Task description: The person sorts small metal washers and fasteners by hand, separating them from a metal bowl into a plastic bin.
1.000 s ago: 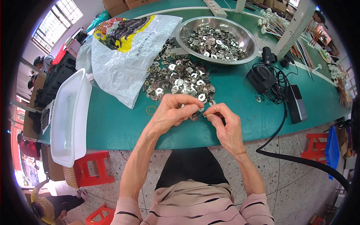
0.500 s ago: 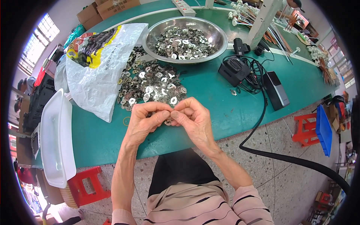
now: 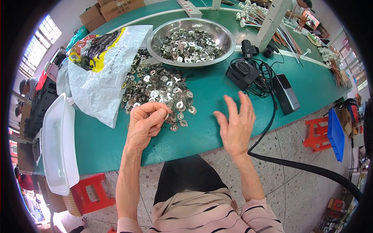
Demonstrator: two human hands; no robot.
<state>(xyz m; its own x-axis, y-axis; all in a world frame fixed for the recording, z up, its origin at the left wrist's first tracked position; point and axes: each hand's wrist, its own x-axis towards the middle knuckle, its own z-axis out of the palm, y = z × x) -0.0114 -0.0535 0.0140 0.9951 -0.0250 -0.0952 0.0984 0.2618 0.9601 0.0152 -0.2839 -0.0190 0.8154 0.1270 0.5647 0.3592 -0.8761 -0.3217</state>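
Note:
My left hand (image 3: 147, 121) is closed in a pinch at the near edge of a heap of small metal discs (image 3: 157, 83). A thin sliver of a small metal disc (image 3: 166, 115) shows at its fingertips; the rest of that piece is hidden. Well to the right, my right hand (image 3: 237, 126) hovers over the green table with its fingers spread and nothing in them. Several loose discs with cut-out centres lie between the two hands, just beyond the left fingertips. Behind the heap stands a steel bowl (image 3: 232, 48) holding many similar discs.
A white plastic sack (image 3: 99, 87) lies left of the heap, with a white tub (image 3: 70, 151) nearer the left edge. A black charger (image 3: 243, 73) with coiled cable and a power bank (image 3: 285, 93) sit at right. A thick black cable (image 3: 303, 164) crosses the table's front edge.
My hands were together, fingertips meeting over the near discs. Now the right hand has moved off to the right and opened, while the left has shifted slightly left, still pinching.

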